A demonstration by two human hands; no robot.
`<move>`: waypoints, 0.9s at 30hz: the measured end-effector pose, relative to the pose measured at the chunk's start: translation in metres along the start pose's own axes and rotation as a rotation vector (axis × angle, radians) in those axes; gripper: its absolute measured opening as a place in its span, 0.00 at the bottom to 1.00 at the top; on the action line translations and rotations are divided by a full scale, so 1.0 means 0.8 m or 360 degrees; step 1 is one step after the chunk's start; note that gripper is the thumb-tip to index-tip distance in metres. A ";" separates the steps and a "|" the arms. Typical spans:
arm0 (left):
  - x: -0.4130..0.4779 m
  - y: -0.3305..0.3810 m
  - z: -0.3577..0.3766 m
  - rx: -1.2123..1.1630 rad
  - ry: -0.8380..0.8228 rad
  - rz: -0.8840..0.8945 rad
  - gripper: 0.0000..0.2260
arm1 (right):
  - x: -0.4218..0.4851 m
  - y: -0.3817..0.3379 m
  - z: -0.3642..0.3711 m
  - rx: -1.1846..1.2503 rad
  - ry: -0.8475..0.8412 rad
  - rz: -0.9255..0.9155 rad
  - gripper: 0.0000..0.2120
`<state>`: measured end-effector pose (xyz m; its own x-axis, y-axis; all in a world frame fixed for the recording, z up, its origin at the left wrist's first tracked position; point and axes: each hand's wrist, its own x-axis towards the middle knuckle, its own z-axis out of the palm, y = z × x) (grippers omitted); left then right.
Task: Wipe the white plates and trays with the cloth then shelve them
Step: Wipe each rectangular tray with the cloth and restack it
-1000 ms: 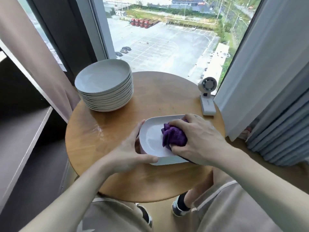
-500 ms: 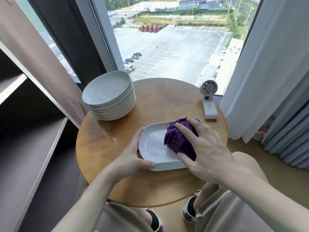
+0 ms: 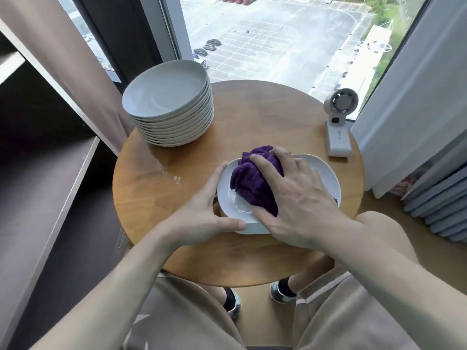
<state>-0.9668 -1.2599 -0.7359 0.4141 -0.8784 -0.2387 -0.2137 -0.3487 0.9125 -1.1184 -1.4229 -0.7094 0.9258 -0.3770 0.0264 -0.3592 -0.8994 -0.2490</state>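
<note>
White tray (image 3: 326,178) sits toward 5 o'clock on the round table (image 3: 252,117), steadied by a person's left hand (image 3: 202,213), whose thumb and fingers clasp its near-left corner, apparently to stop it sliding. The right hand (image 3: 295,205) clutches a bunched purple cloth (image 3: 252,183), pressing it into the tray's well. Stacked plates (image 3: 171,104) wait at 10 o'clock, handy for the dark shelf (image 3: 50,198) at 9; a small fan (image 3: 338,122) stands at 2.

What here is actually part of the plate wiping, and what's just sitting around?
In the job: purple cloth, gripped by the right hand; white tray, held by the left hand; stack of white plates; shelf.
Just lying about: small white fan; curtains.
</note>
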 end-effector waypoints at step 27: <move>-0.003 -0.010 -0.009 0.0116 0.0002 0.0158 0.48 | -0.014 0.038 -0.031 0.0068 0.0013 -0.0051 0.35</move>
<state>-0.9595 -1.2529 -0.7402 0.3888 -0.9093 -0.1482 -0.3174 -0.2832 0.9050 -1.1424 -1.4519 -0.6932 0.9358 -0.3499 0.0428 -0.3237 -0.9010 -0.2889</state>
